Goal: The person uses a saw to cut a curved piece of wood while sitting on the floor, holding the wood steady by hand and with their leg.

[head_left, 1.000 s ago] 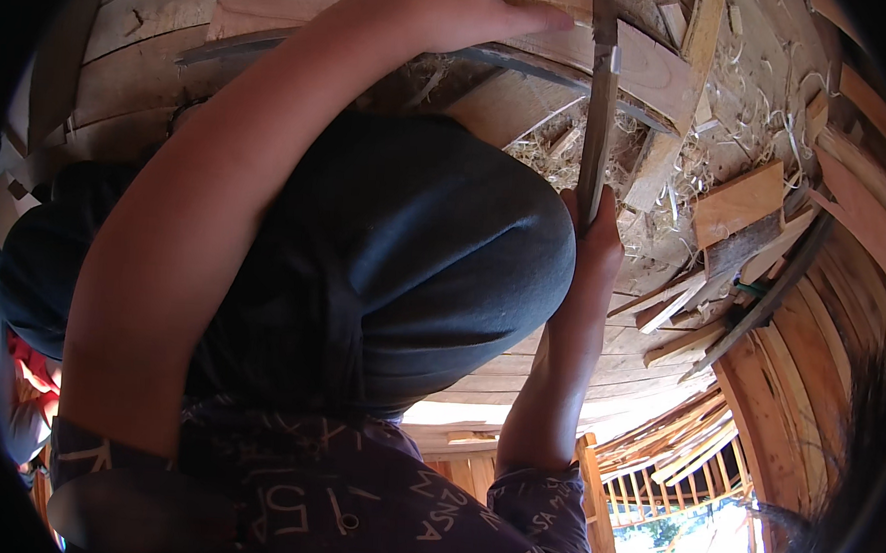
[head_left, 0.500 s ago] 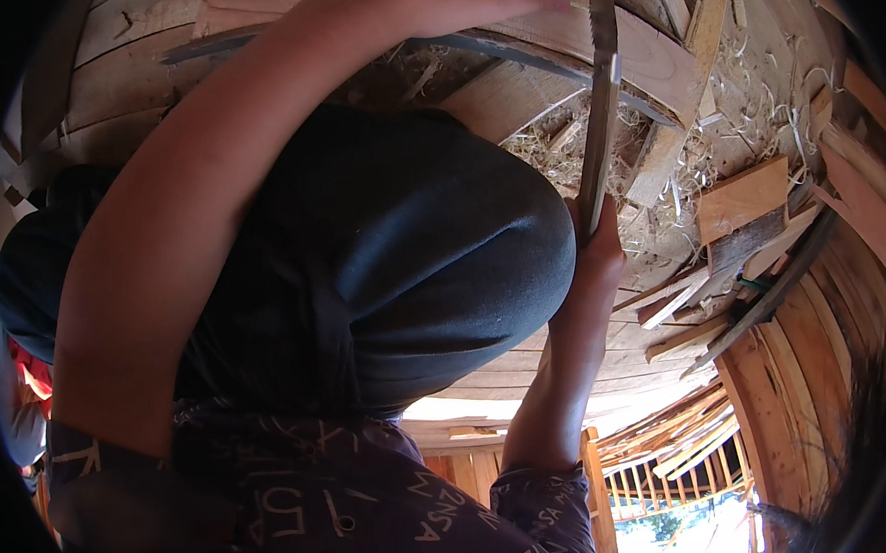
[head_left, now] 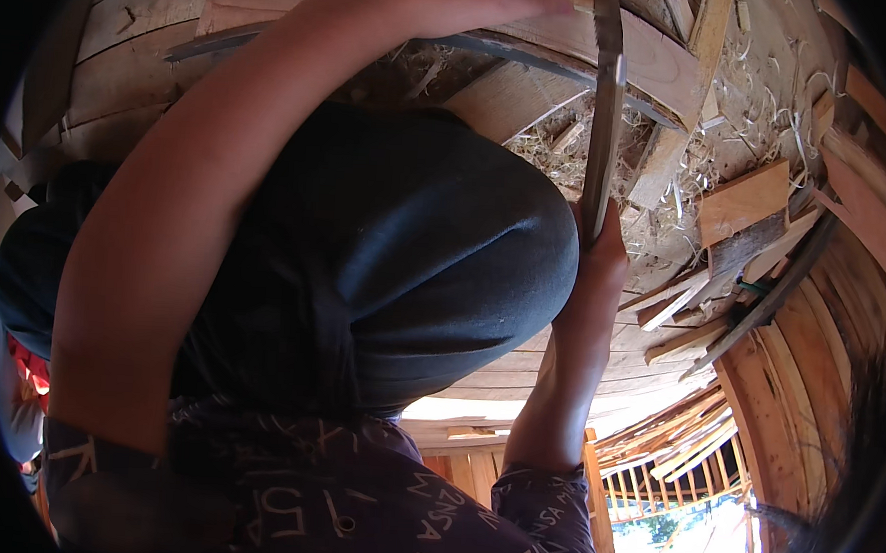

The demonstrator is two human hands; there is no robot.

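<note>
A hand saw (head_left: pixel 603 135) runs up and down the view, its narrow blade seen nearly edge-on. My right hand (head_left: pixel 604 233) is closed around its lower end beside my right knee. Higher up, the blade crosses a pale pinkish plank (head_left: pixel 664 73) near that plank's right end. My left hand (head_left: pixel 442 4) rests on the same plank, left of the blade, with the thumb stretched out toward it. The top edge of the view cuts off part of the left hand and the saw's far end.
Wood shavings (head_left: pixel 684 179) and offcuts (head_left: pixel 743 200) litter the plank floor to the right. A dark curved strip (head_left: pixel 762 308) lies near stacked boards (head_left: pixel 810 346). My bent knee (head_left: pixel 506 230), in dark trousers, fills the middle. A slatted railing (head_left: pixel 673 484) stands at the lower right.
My right hand and the saw have shifted very slightly right and downward. The left hand stays in place on the plank.
</note>
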